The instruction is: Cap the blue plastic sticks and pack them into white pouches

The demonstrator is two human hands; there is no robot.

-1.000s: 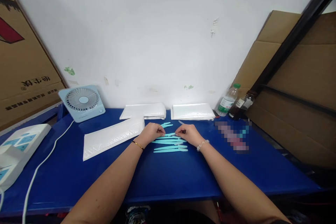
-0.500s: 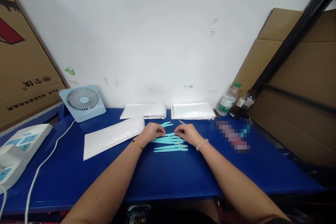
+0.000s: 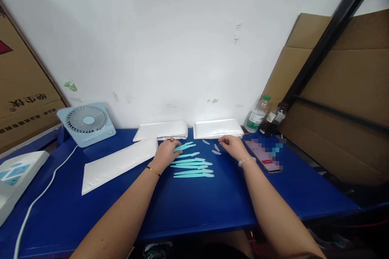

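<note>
Several teal eyebrow razors lie in a loose column on the blue table, their tips pointing right. My left hand is at the far end of the column, thumb and fingers closed around the handle end of an upper razor. To the right of the razors lie small translucent blade caps. Just beyond these caps is my right hand, its fingertips pinched together near the tabletop. Whatever may be between those fingertips is too small to make out.
White padded mailers lie at left and along the wall, with another stack behind my right hand. A phone, partly blurred out, lies at right near two bottles. A fan and a power strip stand at left.
My hands have moved apart: the left shifted to the farther razors, the right moved away to the right. More loose caps now show on the table. The view has shifted slightly.
</note>
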